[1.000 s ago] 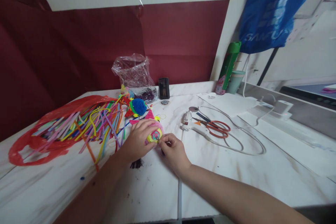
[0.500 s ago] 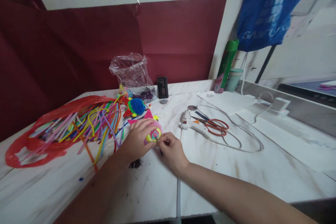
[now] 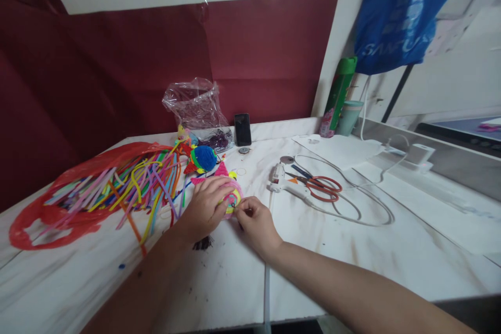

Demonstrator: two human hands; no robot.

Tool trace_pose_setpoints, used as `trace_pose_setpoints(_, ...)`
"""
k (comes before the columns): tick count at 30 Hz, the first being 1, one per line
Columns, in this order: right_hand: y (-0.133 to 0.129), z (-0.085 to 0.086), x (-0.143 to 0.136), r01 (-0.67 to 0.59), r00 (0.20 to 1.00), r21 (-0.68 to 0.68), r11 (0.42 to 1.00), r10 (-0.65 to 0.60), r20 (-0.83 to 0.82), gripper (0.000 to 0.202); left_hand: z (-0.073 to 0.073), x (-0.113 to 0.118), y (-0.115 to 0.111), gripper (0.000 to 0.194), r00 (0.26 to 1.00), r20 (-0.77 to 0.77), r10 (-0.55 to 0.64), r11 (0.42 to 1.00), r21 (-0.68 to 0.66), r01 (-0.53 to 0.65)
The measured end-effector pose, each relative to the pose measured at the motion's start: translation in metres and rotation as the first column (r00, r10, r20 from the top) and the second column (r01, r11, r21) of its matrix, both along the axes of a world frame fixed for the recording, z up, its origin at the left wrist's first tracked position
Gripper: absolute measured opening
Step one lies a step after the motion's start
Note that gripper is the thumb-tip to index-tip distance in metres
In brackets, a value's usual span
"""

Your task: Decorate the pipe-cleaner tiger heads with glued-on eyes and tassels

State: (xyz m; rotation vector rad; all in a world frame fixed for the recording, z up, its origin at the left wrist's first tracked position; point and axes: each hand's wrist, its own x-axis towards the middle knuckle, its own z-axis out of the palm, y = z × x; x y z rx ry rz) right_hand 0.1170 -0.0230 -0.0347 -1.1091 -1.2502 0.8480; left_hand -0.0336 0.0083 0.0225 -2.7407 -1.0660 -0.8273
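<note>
A pink and yellow fuzzy figure [image 3: 232,198] with pink pointed parts at its back lies on the marble-patterned table. My left hand [image 3: 207,205] is wrapped over its left side and holds it. At its right edge, my right hand [image 3: 256,222] has thumb and fingers pinched together beside a small dark loop on the figure; what they pinch is too small to make out. A blue figure with green, yellow and red parts [image 3: 204,158] sits just behind. A dark tassel [image 3: 203,243] lies below my left hand.
Colourful fuzzy sticks [image 3: 136,182] lie on a red plastic bag [image 3: 74,236] at left. To the right are a white glue gun [image 3: 291,188], orange-handled scissors [image 3: 324,189] and a looped cable [image 3: 376,223]. A phone [image 3: 242,130] leans at the back near a clear bag [image 3: 195,102].
The pink and yellow figure has turned slightly in my left hand, so its round patterned face sits a little higher and further right. Both hands have barely moved.
</note>
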Motion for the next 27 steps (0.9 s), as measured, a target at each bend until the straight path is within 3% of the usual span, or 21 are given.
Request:
trace_pose_setpoints(18,0.0011,-0.0012,-0.0007,0.003,0.999,0.012,1.0,-0.004,0.035,0.013,-0.0032,0.0058,0.0011,0.026,0.999,0.032,0.034,0.996,0.079,-0.037)
trace_pose_setpoints(27,0.002,0.0003,-0.0011,-0.019,0.999,-0.049,0.999,0.017,-0.038,0.002,-0.0054,0.0043,0.0029,0.027,0.998,0.046,0.051,0.997,0.063,-0.053)
